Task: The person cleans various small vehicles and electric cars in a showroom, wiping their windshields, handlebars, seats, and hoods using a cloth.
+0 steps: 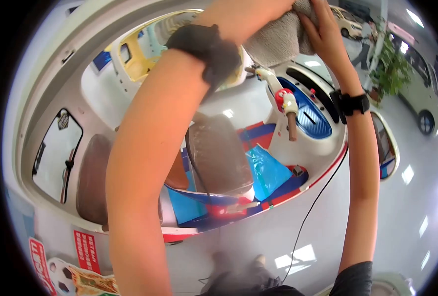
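A grey towel (273, 43) is raised at the top of the view. My right hand (329, 42) has its fingers closed on the towel's right side, with a black band on that wrist. My left hand (253, 17) reaches up against the towel from the left; its fingers are cut off by the top edge. Below the hands is a small open-sided vehicle with a white handlebar (284, 98) and brown grip. Its dashboard has a blue tray (308, 116). A brown seat (218, 153) stands between my arms.
Blue plastic sheeting (268, 170) lies on the vehicle floor. A thin black cable (310, 209) hangs down its outer side. A yellow-trimmed vehicle (137, 56) stands behind. At right are a leafy plant (391, 66), a parked car (421, 93) and a person (366, 42).
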`<action>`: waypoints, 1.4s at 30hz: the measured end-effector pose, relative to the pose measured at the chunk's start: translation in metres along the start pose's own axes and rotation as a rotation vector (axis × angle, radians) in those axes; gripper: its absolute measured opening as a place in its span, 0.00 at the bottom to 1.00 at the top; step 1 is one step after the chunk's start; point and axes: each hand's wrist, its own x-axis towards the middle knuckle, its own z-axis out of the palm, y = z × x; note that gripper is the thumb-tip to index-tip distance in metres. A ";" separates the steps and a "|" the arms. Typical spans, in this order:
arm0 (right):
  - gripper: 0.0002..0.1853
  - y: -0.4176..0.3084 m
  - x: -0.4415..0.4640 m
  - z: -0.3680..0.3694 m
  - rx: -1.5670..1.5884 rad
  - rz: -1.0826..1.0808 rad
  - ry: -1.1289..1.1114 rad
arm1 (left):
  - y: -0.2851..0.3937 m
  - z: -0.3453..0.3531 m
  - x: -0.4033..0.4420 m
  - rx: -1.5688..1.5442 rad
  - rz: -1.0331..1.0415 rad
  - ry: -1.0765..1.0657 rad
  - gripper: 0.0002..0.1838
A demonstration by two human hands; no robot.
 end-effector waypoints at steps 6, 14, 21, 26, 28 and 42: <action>0.26 0.012 -0.035 -0.012 0.005 0.048 0.026 | 0.047 0.013 0.026 -0.062 0.057 0.013 0.20; 0.27 0.017 -0.069 -0.028 0.001 0.092 0.040 | 0.098 0.025 0.061 -0.129 0.095 0.014 0.18; 0.27 0.019 -0.080 -0.032 0.004 0.115 0.066 | 0.123 0.031 0.080 -0.169 0.109 -0.004 0.17; 0.28 0.020 -0.086 -0.033 -0.008 0.120 0.097 | 0.142 0.041 0.094 -0.199 0.111 -0.033 0.16; 0.27 0.024 -0.097 -0.032 -0.070 0.090 0.164 | 0.153 0.045 0.101 -0.216 0.112 -0.036 0.15; 0.44 -0.237 -0.579 -0.006 0.091 0.903 -1.375 | 0.492 0.021 -0.391 -1.225 -0.089 -0.806 0.20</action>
